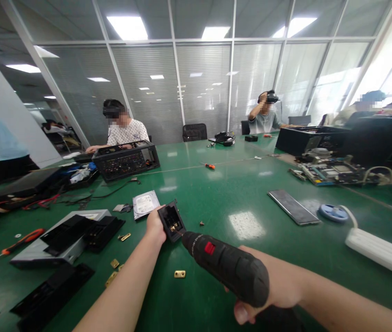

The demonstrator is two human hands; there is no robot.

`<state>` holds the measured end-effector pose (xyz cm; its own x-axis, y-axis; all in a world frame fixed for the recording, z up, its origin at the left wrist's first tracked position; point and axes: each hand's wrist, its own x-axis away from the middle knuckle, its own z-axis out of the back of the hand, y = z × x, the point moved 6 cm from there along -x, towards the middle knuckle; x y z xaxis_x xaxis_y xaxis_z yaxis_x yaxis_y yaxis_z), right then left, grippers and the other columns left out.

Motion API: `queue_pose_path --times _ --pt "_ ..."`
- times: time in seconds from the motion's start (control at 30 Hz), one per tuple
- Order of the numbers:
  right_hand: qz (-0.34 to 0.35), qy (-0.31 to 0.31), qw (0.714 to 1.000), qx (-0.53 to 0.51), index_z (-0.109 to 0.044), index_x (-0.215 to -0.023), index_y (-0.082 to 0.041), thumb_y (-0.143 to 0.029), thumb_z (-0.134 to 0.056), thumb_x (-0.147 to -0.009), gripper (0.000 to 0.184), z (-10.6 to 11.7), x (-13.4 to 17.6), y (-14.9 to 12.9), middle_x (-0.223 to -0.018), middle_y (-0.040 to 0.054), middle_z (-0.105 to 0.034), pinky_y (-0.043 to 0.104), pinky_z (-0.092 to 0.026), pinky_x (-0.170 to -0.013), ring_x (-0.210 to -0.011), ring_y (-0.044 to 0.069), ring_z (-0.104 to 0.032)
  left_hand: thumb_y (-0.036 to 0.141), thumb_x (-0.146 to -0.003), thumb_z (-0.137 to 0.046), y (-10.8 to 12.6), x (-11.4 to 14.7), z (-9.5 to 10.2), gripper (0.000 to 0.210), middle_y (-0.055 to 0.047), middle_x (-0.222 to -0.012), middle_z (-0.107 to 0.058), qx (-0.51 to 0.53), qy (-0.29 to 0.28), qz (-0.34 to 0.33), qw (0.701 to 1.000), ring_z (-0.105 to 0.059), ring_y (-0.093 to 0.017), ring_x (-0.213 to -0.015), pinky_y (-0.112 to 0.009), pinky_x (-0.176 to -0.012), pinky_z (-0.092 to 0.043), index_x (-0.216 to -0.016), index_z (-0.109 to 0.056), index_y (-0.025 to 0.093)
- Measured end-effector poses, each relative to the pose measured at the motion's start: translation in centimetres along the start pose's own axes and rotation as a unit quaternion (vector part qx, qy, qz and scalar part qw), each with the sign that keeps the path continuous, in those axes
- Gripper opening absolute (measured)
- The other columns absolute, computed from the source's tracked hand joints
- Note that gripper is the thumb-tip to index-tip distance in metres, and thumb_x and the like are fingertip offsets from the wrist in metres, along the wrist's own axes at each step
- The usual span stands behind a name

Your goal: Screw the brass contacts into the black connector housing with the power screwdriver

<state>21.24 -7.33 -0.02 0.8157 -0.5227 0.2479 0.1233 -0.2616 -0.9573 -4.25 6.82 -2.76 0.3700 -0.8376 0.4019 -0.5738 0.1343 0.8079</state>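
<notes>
My left hand [156, 226] is closed round a small black plastic housing [171, 219], tilted up off the table, with brass-coloured parts inside it. In my right hand [272, 281] is a black cordless drill [228, 267] with a red switch, its handle partly hidden. The drill's bit points into the housing's lower side; whether it touches a screw I cannot tell. Below the housing lies a brass plate [180, 274] with two holes. A small screw [202, 223] rests to the right, and a hard drive [145, 204] lies just behind my left hand.
At left are a silver drive case [94, 214] with black plastic pieces on it, an orange screwdriver [25, 241] and several brass pieces. At right lie a phone [293, 206], a white power strip [384, 251] and a circuit board [334, 168]. Co-workers sit across the green table [216, 184].
</notes>
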Motion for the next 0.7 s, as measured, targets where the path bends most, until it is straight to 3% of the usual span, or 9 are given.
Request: queue_pose_path --times 0.23,0.43,0.7 --pt "0.006 0.003 1.0 0.023 -0.063 -0.087 -0.011 -0.034 -0.105 -0.048 0.061 0.4 -0.4 0.3 -0.061 -0.0037 -0.064 0.014 -0.044 -0.048 -0.054 0.009 -0.061 0.022 -0.082 -0.055 0.0 -0.4 0.3 0.014 -0.009 -0.062 -0.067 -0.006 0.002 0.002 1.0 -0.065 -0.026 -0.05 -0.038 -0.05 -0.056 -0.073 -0.064 0.016" --pt "-0.007 -0.013 1.0 -0.024 -0.064 -0.088 -0.01 -0.031 -0.105 -0.047 0.062 0.1 -0.4 0.6 -0.063 -0.0015 -0.067 0.019 -0.054 -0.057 -0.063 0.013 -0.068 0.023 -0.082 -0.055 -0.1 -0.7 0.3 0.017 -0.01 -0.062 -0.067 -0.004 -0.011 -0.003 1.0 -0.065 -0.026 -0.051 -0.038 -0.05 -0.057 -0.071 -0.065 0.015" --pt "-0.032 -0.001 0.999 0.001 -0.064 -0.084 -0.011 -0.039 -0.104 -0.048 0.061 -0.3 0.0 -0.5 -0.07 -0.002 -0.067 0.019 -0.052 -0.054 -0.056 0.009 -0.064 0.022 -0.078 -0.056 0.1 -0.5 0.2 0.012 -0.007 -0.059 -0.065 -0.012 0.002 -0.009 1.0 -0.063 -0.024 -0.048 -0.037 -0.049 -0.055 -0.071 -0.063 0.017"
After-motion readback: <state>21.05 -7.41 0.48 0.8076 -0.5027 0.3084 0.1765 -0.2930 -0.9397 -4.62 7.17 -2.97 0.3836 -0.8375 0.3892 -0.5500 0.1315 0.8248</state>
